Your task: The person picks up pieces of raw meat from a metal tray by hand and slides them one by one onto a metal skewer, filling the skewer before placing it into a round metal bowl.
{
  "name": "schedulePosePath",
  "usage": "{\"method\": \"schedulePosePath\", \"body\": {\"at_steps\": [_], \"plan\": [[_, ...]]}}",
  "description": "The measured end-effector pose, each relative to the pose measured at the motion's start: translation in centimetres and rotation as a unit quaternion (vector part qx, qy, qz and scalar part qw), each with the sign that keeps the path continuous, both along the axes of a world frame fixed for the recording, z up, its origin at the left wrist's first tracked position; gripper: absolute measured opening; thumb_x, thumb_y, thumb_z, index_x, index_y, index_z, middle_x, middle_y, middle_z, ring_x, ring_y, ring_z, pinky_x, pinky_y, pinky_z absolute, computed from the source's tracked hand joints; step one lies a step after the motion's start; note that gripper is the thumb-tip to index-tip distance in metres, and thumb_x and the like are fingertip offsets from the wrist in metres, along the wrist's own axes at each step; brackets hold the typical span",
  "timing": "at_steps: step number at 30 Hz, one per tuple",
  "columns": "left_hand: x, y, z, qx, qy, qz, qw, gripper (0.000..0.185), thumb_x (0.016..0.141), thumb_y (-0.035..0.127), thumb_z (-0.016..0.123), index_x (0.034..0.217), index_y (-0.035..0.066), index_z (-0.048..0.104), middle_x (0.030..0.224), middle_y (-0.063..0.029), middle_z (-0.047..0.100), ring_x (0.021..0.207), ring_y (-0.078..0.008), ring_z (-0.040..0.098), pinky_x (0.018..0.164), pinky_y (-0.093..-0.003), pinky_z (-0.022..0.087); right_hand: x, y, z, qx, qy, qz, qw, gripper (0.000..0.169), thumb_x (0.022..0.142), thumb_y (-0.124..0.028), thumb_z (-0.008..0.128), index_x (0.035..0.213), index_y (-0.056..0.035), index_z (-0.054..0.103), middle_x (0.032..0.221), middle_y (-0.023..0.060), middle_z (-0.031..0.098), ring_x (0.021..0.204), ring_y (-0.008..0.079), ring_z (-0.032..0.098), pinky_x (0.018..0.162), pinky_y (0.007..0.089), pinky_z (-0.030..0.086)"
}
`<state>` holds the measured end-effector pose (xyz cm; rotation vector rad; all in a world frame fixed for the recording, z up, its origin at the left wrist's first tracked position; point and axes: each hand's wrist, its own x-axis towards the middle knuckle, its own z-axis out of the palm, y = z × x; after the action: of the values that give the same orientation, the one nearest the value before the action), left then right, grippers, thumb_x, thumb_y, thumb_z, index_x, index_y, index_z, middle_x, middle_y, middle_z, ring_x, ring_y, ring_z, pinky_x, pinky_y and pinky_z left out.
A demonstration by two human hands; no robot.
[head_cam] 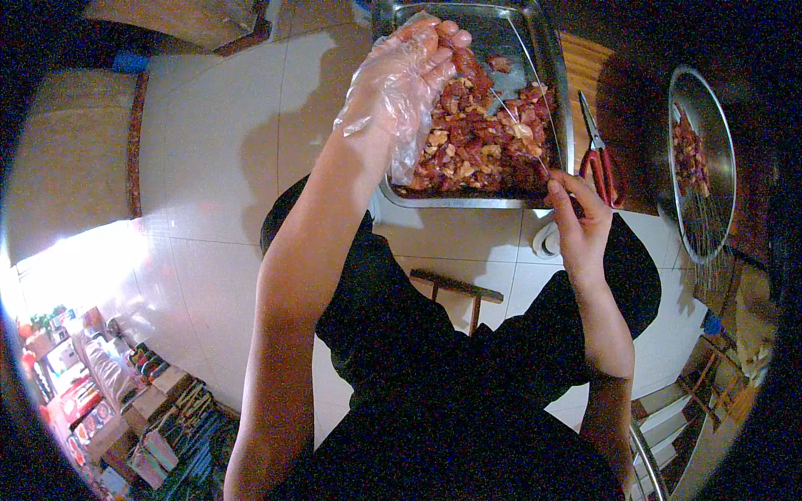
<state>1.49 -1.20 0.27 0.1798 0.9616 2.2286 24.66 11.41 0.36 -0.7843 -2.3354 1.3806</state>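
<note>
A rectangular metal tray (438, 203) holds many chunks of raw meat (476, 147) with paler fatty bits. My left hand (407, 75), in a clear plastic glove, is over the tray's left side with its fingers curled at the meat; what lies under them is partly hidden. My bare right hand (579, 210) pinches the near end of a thin skewer (504, 105) at the tray's near right corner. The skewer slants over the meat toward my left hand. A second thin skewer (532, 62) lies across the tray's right part.
Scissors with red handles (603, 169) lie on a wooden surface (586, 56) right of the tray. Farther right, a round metal bowl (732, 163) holds skewers threaded with meat. A small wooden stool (457, 285) is between my knees. A white roll (547, 241) sits below the tray.
</note>
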Motion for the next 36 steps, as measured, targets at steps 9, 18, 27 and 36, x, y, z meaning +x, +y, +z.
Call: {"method": "schedulePosePath", "body": {"at_steps": [9,18,27,36], "plan": [[-0.1,-0.7,1.3,-0.089,0.101,-0.056,0.989,0.035,0.081,0.016,0.060,0.111,0.001,0.051,0.103,-0.0120,0.060,0.097,-0.0234,0.058,0.079,-0.0297,0.048,0.0,0.5,0.0,0.052,-0.014,0.026,0.998,0.015,0.080,-0.007,0.059,0.092,0.0017,0.063,0.083,0.0108,0.064,0.073,0.0171,0.060,0.070,0.0266,0.045],[0.6,-0.1,0.8,-0.137,0.140,-0.125,0.972,0.040,0.080,0.017,0.062,0.114,-0.001,0.049,0.097,-0.0154,0.061,0.094,-0.0227,0.059,0.073,-0.0286,0.050,-0.3,0.3,0.2,0.066,-0.014,0.040,0.997,0.016,0.081,-0.008,0.058,0.093,0.0017,0.063,0.082,0.0121,0.063,0.075,0.0193,0.060,0.070,0.0282,0.046],[4.6,1.1,1.1,-0.116,0.063,-0.128,0.983,0.036,0.082,0.012,0.061,0.116,0.004,0.050,0.097,-0.0063,0.062,0.086,-0.0121,0.058,0.071,-0.0243,0.047,-1.7,-0.8,1.4,-0.351,-0.039,-0.027,0.935,0.018,0.086,-0.018,0.056,0.098,-0.0058,0.062,0.066,-0.0025,0.053,0.046,0.0010,0.035,0.039,0.0159,0.024],[3.2,0.2,1.2,-0.198,0.125,-0.211,0.949,0.043,0.075,0.004,0.065,0.115,0.005,0.049,0.093,-0.0031,0.061,0.083,-0.0106,0.058,0.070,-0.0212,0.047,-1.8,-0.2,1.1,-0.531,-0.014,-0.001,0.847,0.019,0.088,-0.019,0.052,0.099,-0.0043,0.058,0.063,-0.0035,0.048,0.042,0.0008,0.029,0.036,0.0162,0.018]]}}
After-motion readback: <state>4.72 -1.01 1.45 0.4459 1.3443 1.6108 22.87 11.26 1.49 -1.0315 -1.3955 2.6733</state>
